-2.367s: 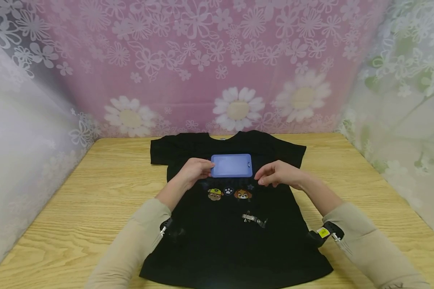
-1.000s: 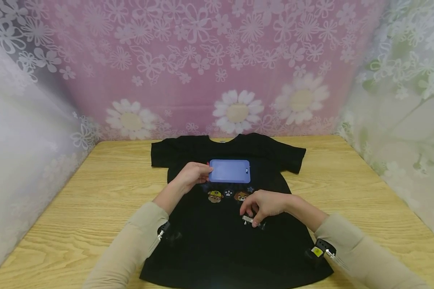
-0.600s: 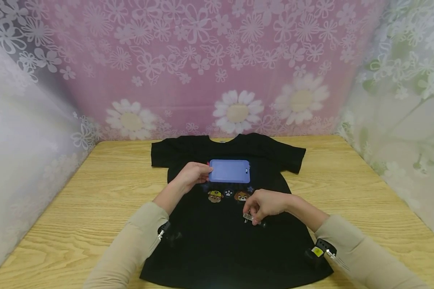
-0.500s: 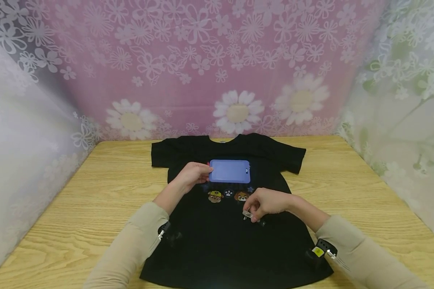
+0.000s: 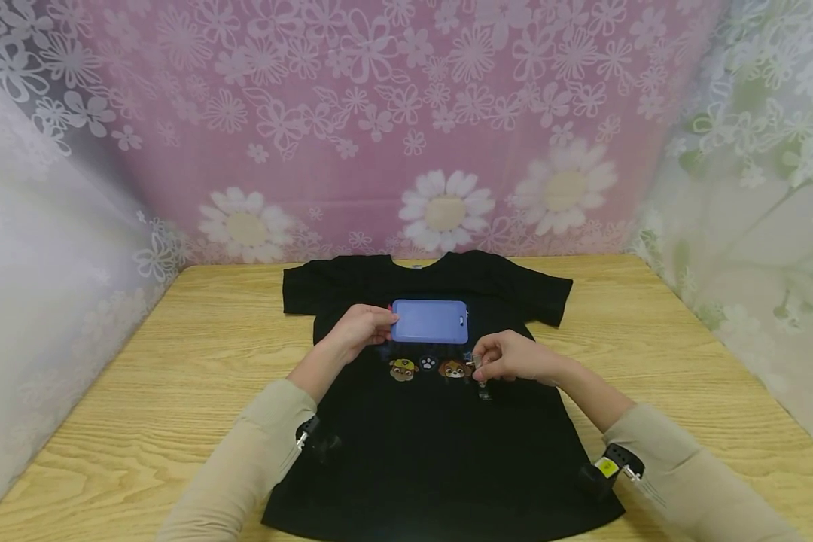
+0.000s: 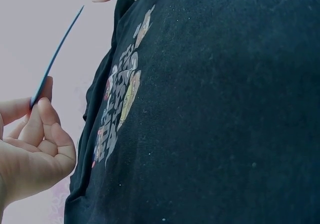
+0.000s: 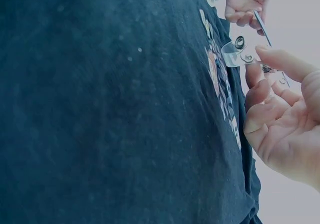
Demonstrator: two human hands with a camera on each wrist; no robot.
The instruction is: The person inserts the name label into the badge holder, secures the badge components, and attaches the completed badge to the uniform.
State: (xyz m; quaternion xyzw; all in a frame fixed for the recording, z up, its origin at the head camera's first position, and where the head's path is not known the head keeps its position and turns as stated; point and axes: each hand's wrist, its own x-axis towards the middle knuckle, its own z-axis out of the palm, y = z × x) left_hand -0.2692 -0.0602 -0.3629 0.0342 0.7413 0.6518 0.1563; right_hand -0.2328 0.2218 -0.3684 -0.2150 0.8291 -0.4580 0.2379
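Observation:
My left hand [image 5: 364,328] pinches a blue badge holder [image 5: 430,321] by its left short edge, thumb on top. The holder is held up over the chest of a black T-shirt [image 5: 413,452]; a small slot shows at its right end. In the left wrist view the holder [image 6: 56,57] appears edge-on as a thin blue line. Right of it, my right hand [image 5: 515,357] pinches a badge clip [image 5: 482,389] between thumb and fingers. From the right wrist, the clip's clear plastic strap [image 7: 231,55] with metal snaps sticks out past the thumb.
The T-shirt lies spread on a wooden table [image 5: 142,391], with cartoon dog prints [image 5: 403,369] on its front. A pink floral curtain [image 5: 352,113] stands behind the table, and pale curtains flank both sides. A camera on a strap [image 5: 610,467] sits on the right forearm.
My right hand has gone from beside the holder down to the clip on the shirt, picked it up and brought it up toward the holder's right end. The left hand has stayed nearly still.

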